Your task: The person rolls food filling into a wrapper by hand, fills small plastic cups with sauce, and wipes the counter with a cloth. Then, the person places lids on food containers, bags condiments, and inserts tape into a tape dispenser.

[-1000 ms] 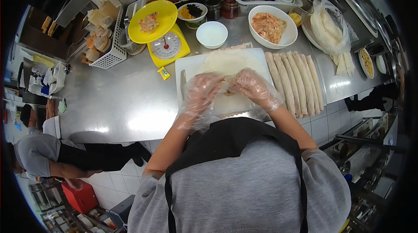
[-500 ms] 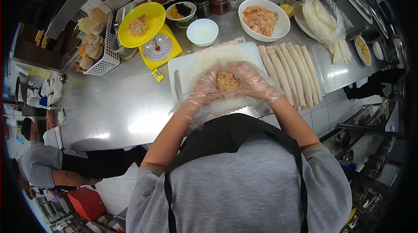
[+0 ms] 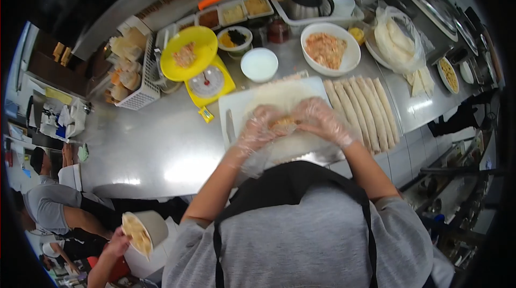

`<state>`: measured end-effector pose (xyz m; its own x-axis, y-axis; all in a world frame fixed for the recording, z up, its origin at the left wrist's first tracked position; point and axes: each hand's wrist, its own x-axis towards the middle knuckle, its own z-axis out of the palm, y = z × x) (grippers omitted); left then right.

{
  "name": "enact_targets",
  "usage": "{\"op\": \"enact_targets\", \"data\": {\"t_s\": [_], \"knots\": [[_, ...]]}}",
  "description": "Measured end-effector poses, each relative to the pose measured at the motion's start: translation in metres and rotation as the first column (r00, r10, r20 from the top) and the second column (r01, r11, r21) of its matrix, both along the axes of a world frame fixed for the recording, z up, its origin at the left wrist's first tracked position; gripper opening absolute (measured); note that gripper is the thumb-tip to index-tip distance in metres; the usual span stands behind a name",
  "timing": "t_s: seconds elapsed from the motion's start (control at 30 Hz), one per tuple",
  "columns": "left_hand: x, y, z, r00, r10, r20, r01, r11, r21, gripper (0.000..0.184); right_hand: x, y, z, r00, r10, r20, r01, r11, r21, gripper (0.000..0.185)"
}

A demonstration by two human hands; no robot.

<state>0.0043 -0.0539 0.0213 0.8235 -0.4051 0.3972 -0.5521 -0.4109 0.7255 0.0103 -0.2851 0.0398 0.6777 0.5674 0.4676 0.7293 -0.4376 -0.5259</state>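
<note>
The left grip [image 3: 259, 128] and right grip [image 3: 324, 121] are closed together around minced filling [image 3: 283, 125], over the white cutting board [image 3: 239, 106].

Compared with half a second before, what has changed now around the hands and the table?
The left hand and right hand, which cupped the filling, have drawn their fingers inward over it, hiding part. At lower left, a co-worker's hand has come into view, holding a tub. The rolls and scale stay in place.
</note>
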Motion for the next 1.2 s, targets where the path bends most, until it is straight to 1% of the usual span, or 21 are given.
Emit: {"op": "enact_targets", "data": {"t_s": [0.07, 0.13, 0.23, 0.27, 0.33, 0.4, 0.47, 0.53, 0.57, 0.63, 0.7, 0.77, 0.8, 0.83, 0.87, 0.93, 1.0, 1.03, 1.07, 1.13, 1.2], "knots": [[0.011, 0.001, -0.036, 0.995, -0.086, 0.043, 0.083, 0.994, 0.070, 0.023, 0.008, 0.007, -0.029, 0.998, 0.037, 0.050, -0.037, 0.999, 0.014, 0.018], [0.011, -0.003, -0.058, 0.992, -0.129, 0.016, 0.125, 0.979, 0.159, 0.018, 0.011, 0.008, -0.055, 0.995, 0.087, -0.043, -0.085, 0.996, 0.040, 0.011], [0.012, -0.008, -0.062, 0.983, -0.179, 0.029, 0.168, 0.958, 0.233, 0.012, 0.015, 0.000, -0.073, 0.992, 0.102, -0.068, -0.109, 0.987, -0.114, 0.010], [0.013, -0.008, -0.056, 0.980, -0.190, 0.056, 0.171, 0.955, 0.242, 0.012, 0.015, -0.003, -0.088, 0.964, 0.118, -0.237, -0.107, 0.993, 0.059, 0.011], [0.010, -0.007, -0.045, 0.986, -0.167, -0.030, 0.169, 0.976, 0.139, 0.014, 0.012, 0.000, -0.072, 0.909, 0.161, -0.384, -0.071, 0.969, 0.237, 0.012], [0.005, -0.004, -0.024, 0.983, -0.181, -0.006, 0.179, 0.964, 0.195, 0.016, -0.002, -0.005, -0.036, 0.994, 0.100, -0.033, -0.093, 0.982, 0.166, 0.014], [0.000, -0.003, -0.007, 0.985, -0.067, 0.161, 0.048, 0.992, 0.117, 0.016, -0.013, -0.009, -0.010, 0.998, -0.017, -0.068, 0.033, 0.969, 0.243, 0.013], [0.011, 0.010, -0.023, 0.988, -0.113, 0.110, 0.091, 0.978, 0.188, 0.016, -0.014, -0.011, -0.008, 0.984, -0.117, -0.137, 0.155, 0.938, 0.310, 0.015], [0.015, 0.013, -0.038, 0.987, -0.150, 0.051, 0.133, 0.959, 0.249, 0.017, -0.011, -0.012, -0.015, 0.990, -0.124, -0.060, 0.134, 0.970, 0.203, 0.014], [0.017, 0.011, -0.061, 0.970, -0.189, -0.152, 0.206, 0.972, 0.110, 0.020, -0.007, -0.017, -0.027, 0.999, -0.045, -0.012, 0.043, 0.992, -0.116, 0.015], [0.020, 0.010, -0.066, 0.948, -0.293, -0.125, 0.290, 0.956, -0.035, 0.022, -0.007, -0.022, -0.065, 0.985, -0.099, -0.144, 0.094, 0.995, -0.043, 0.017], [0.022, 0.016, -0.056, 0.938, -0.345, -0.031, 0.345, 0.922, 0.179, 0.024, -0.013, -0.026, -0.057, 0.976, -0.172, -0.135, 0.127, 0.948, -0.291, 0.022], [0.003, 0.005, -0.019, 0.975, -0.073, -0.208, 0.134, 0.947, 0.293, 0.024, -0.018, -0.028, -0.048, 0.978, -0.130, -0.162, 0.106, 0.983, -0.153, 0.029], [-0.001, 0.006, -0.016, 0.992, -0.057, -0.109, 0.083, 0.965, 0.248, 0.042, -0.023, -0.029, -0.038, 0.980, -0.093, -0.175, 0.092, 0.996, -0.010, 0.038], [-0.005, 0.003, -0.012, 0.990, -0.055, -0.126, 0.085, 0.966, 0.245, 0.042, -0.026, -0.027, -0.029, 0.977, -0.091, -0.192, 0.090, 0.996, -0.013, 0.038], [-0.009, -0.006, -0.005, 0.994, 0.106, 0.041, -0.111, 0.985, 0.135, 0.064, -0.026, -0.015, -0.014, 0.982, -0.183, -0.045, 0.186, 0.980, 0.068, 0.053], [-0.001, -0.010, -0.028, 0.998, 0.011, -0.057, -0.003, 0.991, 0.131, 0.074, -0.025, -0.004, -0.012, 0.986, -0.150, -0.069, 0.154, 0.987, 0.050, 0.056], [0.002, -0.014, -0.031, 0.986, -0.090, -0.144, 0.107, 0.988, 0.114, 0.086, -0.022, 0.001, -0.017, 0.984, -0.146, -0.105, 0.138, 0.987, -0.082, 0.052], [0.004, -0.019, -0.033, 0.987, -0.073, -0.145, 0.090, 0.989, 0.117, 0.086, -0.017, 0.007, -0.023, 0.981, -0.138, -0.136, 0.107, 0.972, -0.209, 0.049], [0.004, -0.025, -0.024, 0.938, 0.065, -0.339, 0.069, 0.927, 0.368, 0.083, -0.011, 0.005, -0.045, 0.986, -0.132, -0.102, 0.109, 0.973, -0.205, 0.048], [0.006, -0.022, -0.021, 0.945, 0.058, -0.322, 0.086, 0.905, 0.416, 0.078, -0.010, 0.000, -0.059, 0.986, -0.145, -0.077, 0.128, 0.973, -0.191, 0.045]]}}
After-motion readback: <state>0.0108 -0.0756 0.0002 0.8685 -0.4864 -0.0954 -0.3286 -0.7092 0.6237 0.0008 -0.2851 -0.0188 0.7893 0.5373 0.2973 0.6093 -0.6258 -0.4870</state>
